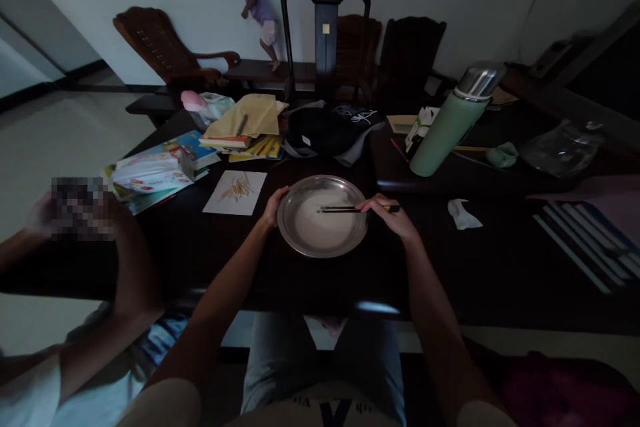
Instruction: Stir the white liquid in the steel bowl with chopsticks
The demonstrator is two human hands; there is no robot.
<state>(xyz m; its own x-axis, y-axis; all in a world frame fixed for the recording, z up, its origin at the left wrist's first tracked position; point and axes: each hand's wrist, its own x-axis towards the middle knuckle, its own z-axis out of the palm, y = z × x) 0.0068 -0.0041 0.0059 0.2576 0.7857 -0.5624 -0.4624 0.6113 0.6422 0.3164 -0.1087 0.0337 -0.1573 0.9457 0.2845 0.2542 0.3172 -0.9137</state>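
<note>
A round metal basin [323, 250] sits on the dark table in front of me, with a pale, whitish layer [323, 227] covering its bottom. My left hand [275, 205] is closed on the basin's left rim. Over the right rim, my right hand [386, 213] grips a pair of dark chopsticks [340, 209], whose tips point left over the middle of the pale layer. Whether the tips touch it I cannot tell. Left of the basin, a white sheet of paper [215, 200] carries a small heap of thin, pale sticks [240, 188].
Books and envelopes [245, 123] and a dark bag [320, 130] lie behind the basin. A green thermos [445, 127] stands at the right, near a crumpled tissue [464, 215] and folders [585, 240]. A person [135, 267] sits at my left; another person [260, 10] is by the wall.
</note>
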